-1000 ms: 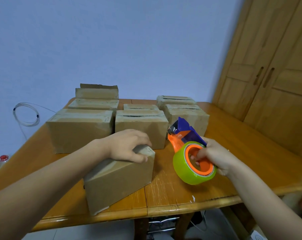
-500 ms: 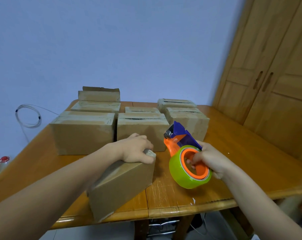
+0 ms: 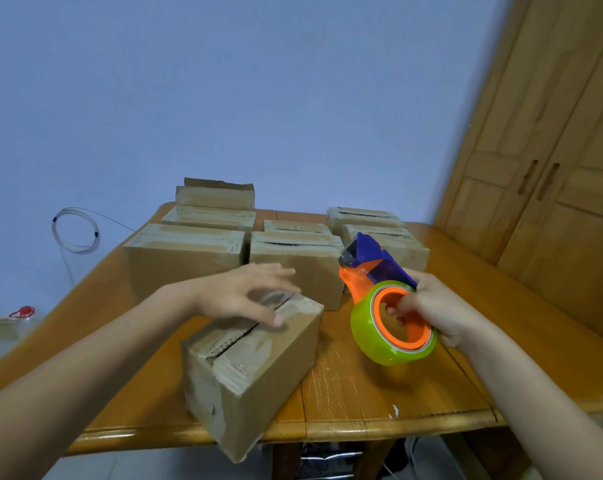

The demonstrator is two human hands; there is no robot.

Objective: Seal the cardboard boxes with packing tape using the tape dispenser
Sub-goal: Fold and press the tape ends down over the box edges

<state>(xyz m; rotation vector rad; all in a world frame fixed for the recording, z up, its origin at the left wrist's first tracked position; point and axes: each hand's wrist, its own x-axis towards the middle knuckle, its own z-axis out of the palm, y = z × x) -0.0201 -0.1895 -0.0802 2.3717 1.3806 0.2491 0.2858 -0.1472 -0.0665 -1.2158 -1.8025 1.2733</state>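
Observation:
A cardboard box (image 3: 255, 372) lies at the table's front edge, its top flaps meeting along an open seam, one corner over the edge. My left hand (image 3: 244, 294) rests flat on the box's far end with fingers spread. To the right, my right hand (image 3: 431, 311) grips the tape dispenser (image 3: 386, 306), fingers through the orange core. The dispenser has a green tape roll, an orange body and a blue guard pointing up toward the far boxes. It hovers above the table beside the box.
Several more cardboard boxes (image 3: 185, 258) stand in rows at the back of the wooden table (image 3: 379, 393). A wooden wardrobe (image 3: 552, 188) fills the right side. A coiled cable (image 3: 75, 230) hangs on the blue wall at left.
The near box has been tipped so its seamed top faces up. My left hand has opened from gripping the corner to lying flat. The dispenser has shifted slightly left.

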